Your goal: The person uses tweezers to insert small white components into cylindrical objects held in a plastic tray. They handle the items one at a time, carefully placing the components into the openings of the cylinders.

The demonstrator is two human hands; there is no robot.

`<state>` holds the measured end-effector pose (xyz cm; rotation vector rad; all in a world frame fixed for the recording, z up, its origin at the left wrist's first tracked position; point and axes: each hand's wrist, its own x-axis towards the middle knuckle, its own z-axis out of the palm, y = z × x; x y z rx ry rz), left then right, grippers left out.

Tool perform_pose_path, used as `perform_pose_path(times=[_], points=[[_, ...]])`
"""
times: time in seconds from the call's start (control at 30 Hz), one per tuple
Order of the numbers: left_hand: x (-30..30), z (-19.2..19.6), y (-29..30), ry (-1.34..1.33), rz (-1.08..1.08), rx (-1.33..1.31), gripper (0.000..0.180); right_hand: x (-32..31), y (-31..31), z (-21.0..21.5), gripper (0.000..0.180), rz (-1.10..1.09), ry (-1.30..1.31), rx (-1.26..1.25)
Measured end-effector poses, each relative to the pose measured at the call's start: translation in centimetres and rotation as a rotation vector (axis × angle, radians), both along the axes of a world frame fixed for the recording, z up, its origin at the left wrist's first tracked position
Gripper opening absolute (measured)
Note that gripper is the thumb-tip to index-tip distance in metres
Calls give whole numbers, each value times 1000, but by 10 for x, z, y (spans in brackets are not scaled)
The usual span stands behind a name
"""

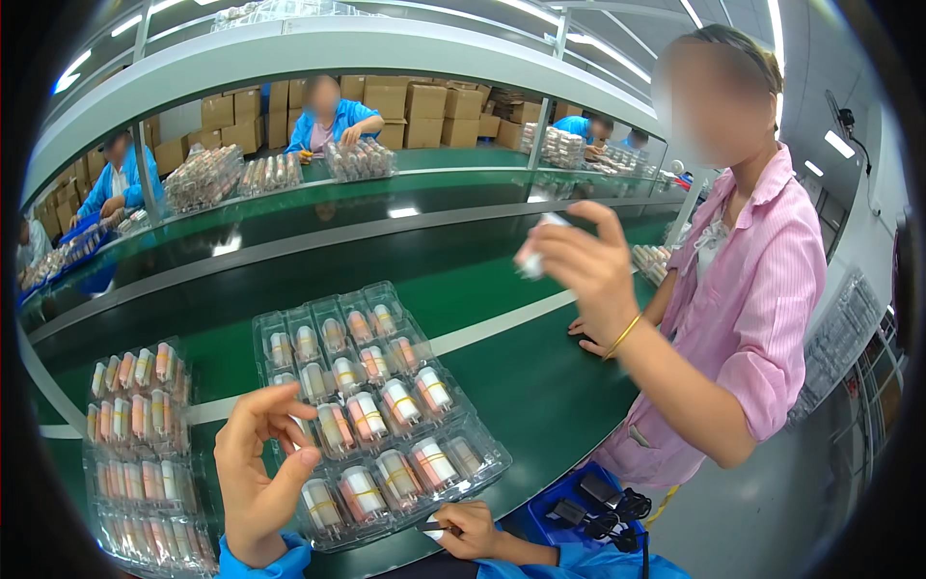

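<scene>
My left hand (265, 463) is raised over the near left edge of a clear plastic tray (487, 454), fingers curved and thumb apart, with nothing between them. Rows of small white and pink cylinders (368, 417) sit in the tray's pockets, several with a yellow band around them. At the tray's near edge my right hand (471, 531) is closed on a small white piece with a dark strip (434, 527); its kind cannot be made out. To the right, a co-worker's hand (588, 275) with a yellow bracelet holds up a small blurred pink and white item (540, 246).
Stacked filled trays (140, 454) stand at the left on the green work surface (540, 376). A blue bin (569, 497) with black power adapters and cables is at the lower right. A person in a pink shirt (743, 289) stands at the right; others work across the line.
</scene>
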<state>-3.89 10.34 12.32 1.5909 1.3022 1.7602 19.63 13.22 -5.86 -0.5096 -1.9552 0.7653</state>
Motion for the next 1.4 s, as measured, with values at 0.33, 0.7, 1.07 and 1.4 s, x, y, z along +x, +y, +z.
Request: perform_pose_path(times=[0.33, 0.7, 1.07, 1.4], points=[[-20, 11, -30, 149, -670, 114, 46, -4, -2, 9, 13, -9, -61, -11], [-8, 25, -47, 535, -1319, 363, 42, -4, -2, 8, 13, -25, -88, -19], [-5, 40, -46, 505, -1406, 385, 25, -5, -2, 8, 12, -35, -103, -12], [-4, 40, -49, 526, -1400, 372, 23, -5, -2, 5, 13, -29, -100, -1]])
